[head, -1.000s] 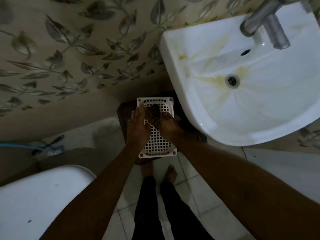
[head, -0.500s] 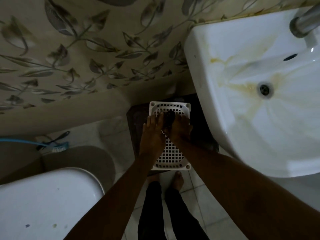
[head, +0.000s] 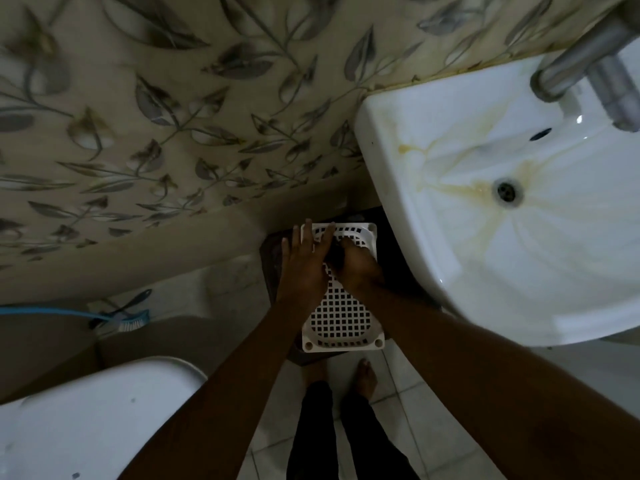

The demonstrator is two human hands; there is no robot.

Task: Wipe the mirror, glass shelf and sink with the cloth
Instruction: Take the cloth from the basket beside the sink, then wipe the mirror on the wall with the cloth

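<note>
Frame centre: left hand (head: 304, 268) lay flat, fingers straight, on white perforated basket (head: 341, 320); right hand (head: 358, 266) clutched dark cloth (head: 336, 259). Stained sink (head: 450, 133) upper right.

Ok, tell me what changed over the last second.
Little. Left hand slid slightly toward the white grid stool's left edge, fingers flat. Right hand keeps gripping a dark wad, possibly the cloth, on the stool. Stained sink unwiped; only the camera shifted.
</note>
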